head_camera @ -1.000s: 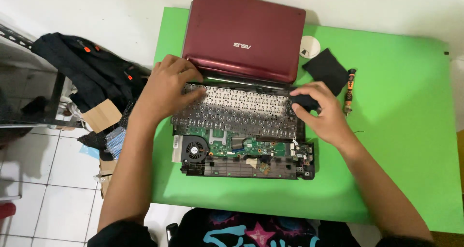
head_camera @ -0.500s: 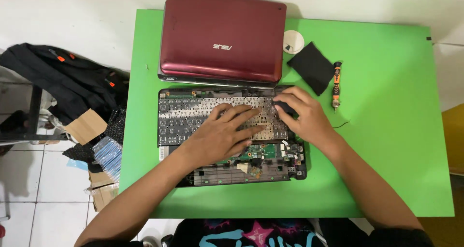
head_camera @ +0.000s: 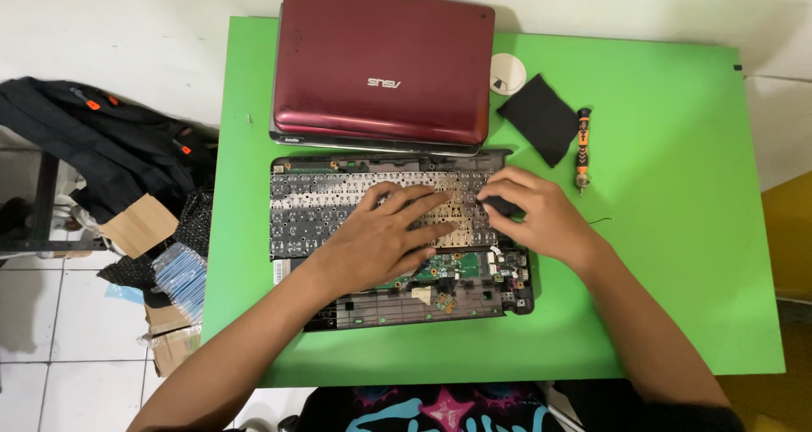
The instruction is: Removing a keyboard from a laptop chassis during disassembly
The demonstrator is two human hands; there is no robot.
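The keyboard (head_camera: 372, 212) is being pressed flat under the open left hand (head_camera: 381, 237), seemingly to steady it over the opened laptop (head_camera: 406, 301). Beside it, the right hand (head_camera: 533, 216) is being closed on the keyboard's right edge; a screwdriver (head_camera: 582, 149) is lying further right on the counter (head_camera: 677, 229).

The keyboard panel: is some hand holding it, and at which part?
Not gripped: left hand lies flat on the keyboard panel; right hand pinches its right edge.

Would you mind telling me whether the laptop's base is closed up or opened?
Opened. The base has no top cover: the green circuit board lies bare below the keyboard, where both hands rest.
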